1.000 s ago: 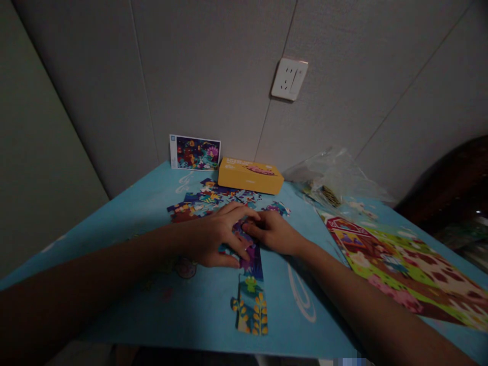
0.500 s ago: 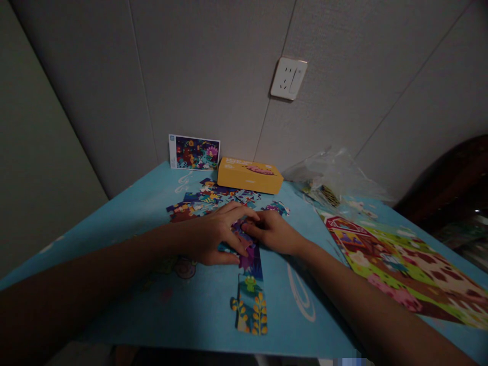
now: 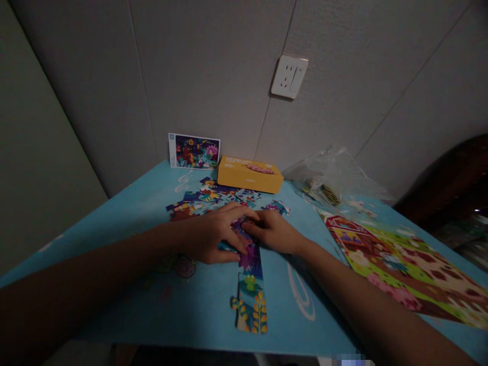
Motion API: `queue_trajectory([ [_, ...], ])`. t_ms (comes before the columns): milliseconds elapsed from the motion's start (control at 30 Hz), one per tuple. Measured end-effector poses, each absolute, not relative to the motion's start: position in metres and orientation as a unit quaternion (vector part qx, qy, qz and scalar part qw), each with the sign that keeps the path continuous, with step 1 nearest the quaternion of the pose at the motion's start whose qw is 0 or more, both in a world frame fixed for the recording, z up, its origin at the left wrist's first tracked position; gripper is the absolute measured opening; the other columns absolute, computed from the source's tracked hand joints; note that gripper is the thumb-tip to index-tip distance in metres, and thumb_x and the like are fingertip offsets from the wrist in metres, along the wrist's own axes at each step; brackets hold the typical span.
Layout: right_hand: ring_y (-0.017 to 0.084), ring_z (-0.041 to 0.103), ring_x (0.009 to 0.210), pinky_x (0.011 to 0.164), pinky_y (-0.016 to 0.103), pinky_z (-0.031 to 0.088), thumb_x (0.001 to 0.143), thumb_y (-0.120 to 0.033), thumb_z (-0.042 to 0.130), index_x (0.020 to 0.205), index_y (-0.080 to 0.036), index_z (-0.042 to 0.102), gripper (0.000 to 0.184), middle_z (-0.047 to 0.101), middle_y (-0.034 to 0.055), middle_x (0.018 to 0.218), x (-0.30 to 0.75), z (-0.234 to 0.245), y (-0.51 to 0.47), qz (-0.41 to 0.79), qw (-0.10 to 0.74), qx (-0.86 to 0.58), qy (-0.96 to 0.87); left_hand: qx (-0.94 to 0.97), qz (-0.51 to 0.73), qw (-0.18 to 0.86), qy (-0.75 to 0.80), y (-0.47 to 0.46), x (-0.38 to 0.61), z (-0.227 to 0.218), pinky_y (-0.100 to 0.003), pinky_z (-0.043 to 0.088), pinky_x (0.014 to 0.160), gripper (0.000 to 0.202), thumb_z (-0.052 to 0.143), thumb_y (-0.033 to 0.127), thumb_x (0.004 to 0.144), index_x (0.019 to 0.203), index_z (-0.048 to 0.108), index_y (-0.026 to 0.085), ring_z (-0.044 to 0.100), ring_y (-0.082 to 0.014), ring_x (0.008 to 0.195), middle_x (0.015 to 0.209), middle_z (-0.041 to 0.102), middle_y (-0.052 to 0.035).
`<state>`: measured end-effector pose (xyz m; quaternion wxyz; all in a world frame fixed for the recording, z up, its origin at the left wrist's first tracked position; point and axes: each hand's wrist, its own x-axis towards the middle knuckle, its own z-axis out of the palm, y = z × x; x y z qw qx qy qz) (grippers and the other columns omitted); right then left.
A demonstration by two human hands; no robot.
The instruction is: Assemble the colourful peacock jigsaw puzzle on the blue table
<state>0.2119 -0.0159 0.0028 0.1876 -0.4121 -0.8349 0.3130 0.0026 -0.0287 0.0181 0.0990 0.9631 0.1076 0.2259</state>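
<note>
Light blue with white swirls, the surface [image 3: 213, 315] is reached over from the lower corners by two bare arms, which are brought together near the middle. The left hand [image 3: 219, 231] is held palm down, its back turned up and its wrist almost straight, with the fingers pointed to the right. The right hand [image 3: 278, 231] is laid on its side opposite, its fingers and thumb bent inward. A narrow puzzle strip [image 3: 251, 279], purple above and green with yellow leaves at the near end, is run from beneath the hands towards the viewer.

Compared with half a second ago, hardly any change can be made out: both hands are kept in the same pose, and the strip has not been shifted.

In the left grip, the fingers are spread well apart and set over the strip. The right grip is curled at the strip's far part; whether a piece is pinched there cannot be told, since the fingertips are partly hidden. Beyond the hands, puzzle pieces [image 3: 185, 209] are spread before a yellow box [image 3: 249, 175].
</note>
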Motion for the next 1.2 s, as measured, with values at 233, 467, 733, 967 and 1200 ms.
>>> queue_trajectory([
  [233, 0.009, 0.043, 0.055, 0.052, 0.022, 0.03, 0.087, -0.034, 0.048, 0.074, -0.014, 0.059, 0.026, 0.054, -0.0017, 0.062, 0.212, 0.001, -0.015, 0.297, 0.184, -0.41, -0.843, 0.965, 0.215, 0.103, 0.113, -0.026, 0.003, 0.013, -0.044, 0.037, 0.102, 0.016, 0.068, 0.023, 0.076, 0.091, 0.073, 0.025, 0.046, -0.0261, 0.114, 0.124, 0.05, -0.011],
  [467, 0.009, 0.042, 0.054, 0.052, 0.023, 0.027, 0.087, -0.034, 0.049, 0.076, -0.014, 0.06, 0.026, 0.053, -0.0013, 0.061, 0.212, 0.003, -0.017, 0.293, 0.181, -0.412, -0.844, 0.965, 0.208, 0.11, 0.117, -0.023, 0.003, 0.009, -0.042, 0.036, 0.102, 0.015, 0.064, 0.024, 0.08, 0.091, 0.073, 0.027, 0.045, -0.0245, 0.115, 0.126, 0.048, -0.0085],
  [733, 0.009, 0.041, 0.056, 0.054, 0.024, 0.025, 0.088, -0.03, 0.05, 0.078, -0.013, 0.061, 0.022, 0.054, -0.0002, 0.063, 0.211, 0.004, -0.018, 0.289, 0.176, -0.414, -0.845, 0.967, 0.182, 0.128, 0.126, -0.017, 0.001, 0.005, -0.045, 0.033, 0.104, 0.017, 0.062, 0.025, 0.081, 0.095, 0.07, 0.029, 0.043, -0.0261, 0.119, 0.129, 0.047, -0.0063],
  [967, 0.009, 0.041, 0.056, 0.054, 0.025, 0.024, 0.088, -0.029, 0.051, 0.079, -0.013, 0.06, 0.02, 0.053, -0.001, 0.062, 0.212, 0.005, -0.018, 0.274, 0.179, -0.409, -0.852, 0.965, 0.214, 0.107, 0.109, -0.018, 0.003, 0.008, -0.042, 0.039, 0.099, 0.011, 0.063, 0.02, 0.08, 0.087, 0.07, 0.025, 0.048, -0.0243, 0.115, 0.126, 0.05, -0.0074],
  [1200, 0.009, 0.04, 0.055, 0.053, 0.024, 0.023, 0.087, -0.03, 0.051, 0.078, -0.014, 0.059, 0.02, 0.053, -0.0016, 0.063, 0.212, 0.002, -0.016, 0.274, 0.19, -0.405, -0.852, 0.966, 0.216, 0.089, 0.111, -0.017, 0.001, 0.006, -0.041, 0.038, 0.1, 0.01, 0.063, 0.022, 0.082, 0.088, 0.071, 0.025, 0.047, -0.0238, 0.116, 0.126, 0.05, -0.0085],
])
